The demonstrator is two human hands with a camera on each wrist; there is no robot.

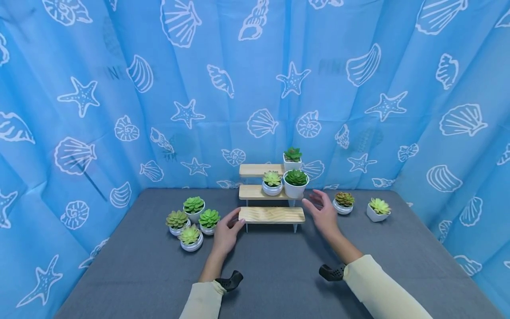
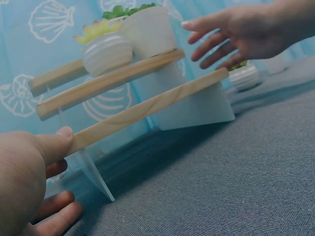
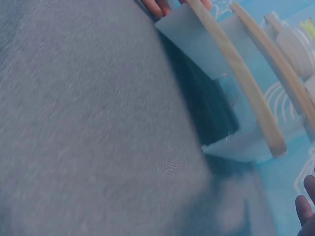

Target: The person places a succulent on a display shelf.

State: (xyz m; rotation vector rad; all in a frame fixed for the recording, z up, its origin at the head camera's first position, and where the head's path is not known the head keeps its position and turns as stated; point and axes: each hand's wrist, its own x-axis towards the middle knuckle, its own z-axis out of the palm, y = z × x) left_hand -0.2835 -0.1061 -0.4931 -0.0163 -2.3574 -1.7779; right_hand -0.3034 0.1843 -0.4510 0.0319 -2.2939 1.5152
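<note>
A three-step plant stand with wooden boards and clear side panels stands in the middle. My left hand pinches the left end of its lowest board, thumb on top and a finger beneath, as the left wrist view shows. My right hand hovers just off the stand's right side, fingers spread and holding nothing. Nearest to it, a large white pot with a dark green succulent sits on the middle board. Left of that pot is a ribbed white pot with a pale succulent. On the top board's right end rests a square-potted succulent.
Several small potted succulents cluster on the grey table at left. To the right stand a reddish succulent and a yellow-green succulent. A blue shell-print curtain hangs behind and around the table.
</note>
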